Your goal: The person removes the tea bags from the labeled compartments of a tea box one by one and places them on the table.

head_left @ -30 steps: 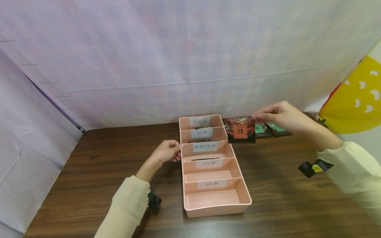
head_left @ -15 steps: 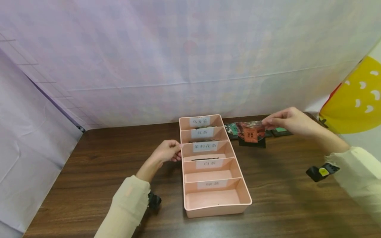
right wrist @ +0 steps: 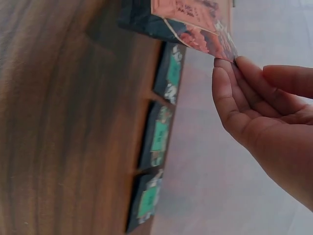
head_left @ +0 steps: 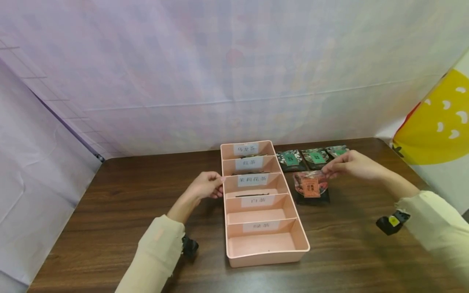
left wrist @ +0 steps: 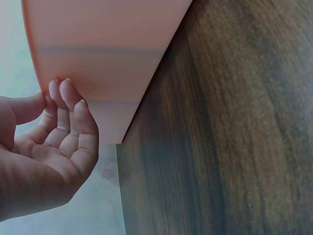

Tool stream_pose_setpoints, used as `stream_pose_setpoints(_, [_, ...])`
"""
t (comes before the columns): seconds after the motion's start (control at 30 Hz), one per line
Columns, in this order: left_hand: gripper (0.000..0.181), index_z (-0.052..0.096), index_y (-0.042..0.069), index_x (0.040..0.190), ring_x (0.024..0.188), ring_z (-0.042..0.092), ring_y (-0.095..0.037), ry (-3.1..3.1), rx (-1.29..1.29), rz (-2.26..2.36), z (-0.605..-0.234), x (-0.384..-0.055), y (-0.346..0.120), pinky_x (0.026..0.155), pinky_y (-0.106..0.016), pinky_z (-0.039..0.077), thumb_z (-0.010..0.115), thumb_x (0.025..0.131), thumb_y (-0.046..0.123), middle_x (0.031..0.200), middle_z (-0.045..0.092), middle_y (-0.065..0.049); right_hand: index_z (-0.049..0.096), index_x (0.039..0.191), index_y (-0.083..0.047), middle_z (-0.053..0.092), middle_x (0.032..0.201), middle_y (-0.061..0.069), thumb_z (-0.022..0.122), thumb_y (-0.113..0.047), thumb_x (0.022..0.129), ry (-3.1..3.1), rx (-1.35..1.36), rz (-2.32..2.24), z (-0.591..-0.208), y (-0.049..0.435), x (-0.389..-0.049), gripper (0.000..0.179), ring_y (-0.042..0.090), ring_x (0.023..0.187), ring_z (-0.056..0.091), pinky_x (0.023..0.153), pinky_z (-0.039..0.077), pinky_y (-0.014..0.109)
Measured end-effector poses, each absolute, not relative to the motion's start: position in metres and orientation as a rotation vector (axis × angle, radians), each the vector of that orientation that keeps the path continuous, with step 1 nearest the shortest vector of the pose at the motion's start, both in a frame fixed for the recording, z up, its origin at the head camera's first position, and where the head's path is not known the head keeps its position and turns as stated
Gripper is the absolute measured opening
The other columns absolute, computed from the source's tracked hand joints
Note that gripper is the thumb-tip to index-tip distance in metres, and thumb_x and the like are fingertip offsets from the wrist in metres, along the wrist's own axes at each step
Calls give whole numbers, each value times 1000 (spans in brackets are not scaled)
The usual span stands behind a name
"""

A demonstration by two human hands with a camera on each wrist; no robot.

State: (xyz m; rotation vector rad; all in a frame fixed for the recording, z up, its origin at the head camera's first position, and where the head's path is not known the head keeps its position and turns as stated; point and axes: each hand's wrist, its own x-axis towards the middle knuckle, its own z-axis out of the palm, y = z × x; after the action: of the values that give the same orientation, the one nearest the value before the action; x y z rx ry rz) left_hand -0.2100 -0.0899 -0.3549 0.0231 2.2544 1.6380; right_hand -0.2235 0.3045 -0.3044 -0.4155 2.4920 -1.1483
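My right hand pinches the top right corner of a dark tea sachet with an orange label, over the table right of the pink box. The right wrist view shows the same sachet at the fingertips. On the other side, my left hand grips the left rim of the long pink divided box with thumb and forefinger. Its other fingers lie loosely curled along the outer wall. Thin dark edges of sachets show in the box's far and middle compartments; each compartment bears a white paper label.
Three dark sachets with green labels, the nearest one beside the box, lie in a row at the back of the brown wooden table. A pale curtain hangs behind, and a yellow printed cloth at the right.
The orange-labelled sachet has moved right and toward the front, away from the box's far end, uncovering the green-labelled sachets. My left hand and the box have stayed put.
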Motion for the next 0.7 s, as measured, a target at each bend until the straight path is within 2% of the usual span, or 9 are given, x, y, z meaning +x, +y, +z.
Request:
stream_pose_setpoints(0.2, [20, 53, -2, 83, 55, 54, -12, 2257, 25, 1641, -354, -209, -90, 53, -23, 47, 48, 96, 13, 68, 54, -7, 59, 104, 16, 64, 97, 22, 43, -3, 94, 2476, -427, -1142, -321, 306, -229, 26, 21, 82, 65, 77, 51, 39])
stream_pose_setpoints(0.47, [20, 53, -3, 84, 55, 54, -11, 2248, 29, 1644, -354, -210, -90, 53, -22, 47, 48, 96, 12, 67, 54, -6, 56, 105, 20, 60, 105, 28, 45, 0, 93, 2456, -398, -1210, -334, 304, -234, 26, 14, 80, 64, 75, 52, 37])
stream_pose_setpoints(0.7, [20, 53, -3, 85, 56, 54, -12, 2249, 29, 1637, -355, -210, -90, 54, -23, 47, 48, 96, 13, 68, 54, -7, 52, 112, 19, 61, 101, 28, 44, -3, 95, 2526, -420, -1137, -333, 305, -230, 29, 24, 81, 64, 74, 52, 36])
